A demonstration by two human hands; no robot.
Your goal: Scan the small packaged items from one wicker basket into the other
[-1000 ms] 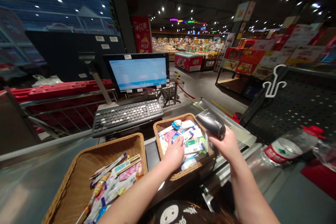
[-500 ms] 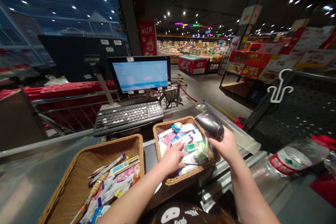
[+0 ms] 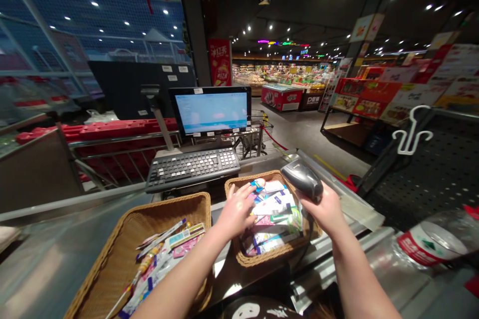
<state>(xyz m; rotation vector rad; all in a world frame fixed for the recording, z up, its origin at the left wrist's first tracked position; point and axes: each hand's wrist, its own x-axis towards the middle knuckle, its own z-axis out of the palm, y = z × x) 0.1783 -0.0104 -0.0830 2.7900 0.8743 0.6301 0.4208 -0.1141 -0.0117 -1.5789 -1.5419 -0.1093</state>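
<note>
Near left, a woven wicker basket (image 3: 187, 204) holds slim mixed sachets (image 3: 160, 254). Left-hand grip (image 3: 235, 212), fingers spread, presses on flexible retail packets (image 3: 275, 219) heaped in a second wicker basket (image 3: 275, 257), far right of the first. A white packet (image 3: 271, 205) lies just right of this grip, long axis running roughly left to right; left hand is the nearer. Right-hand grip (image 3: 324, 208) is closed around a grey handheld barcode scanner (image 3: 301, 177), just beside the packets. Far right, a clear plastic bottle (image 3: 430, 241) with red-and-white label. Packet writing illegible.
</note>
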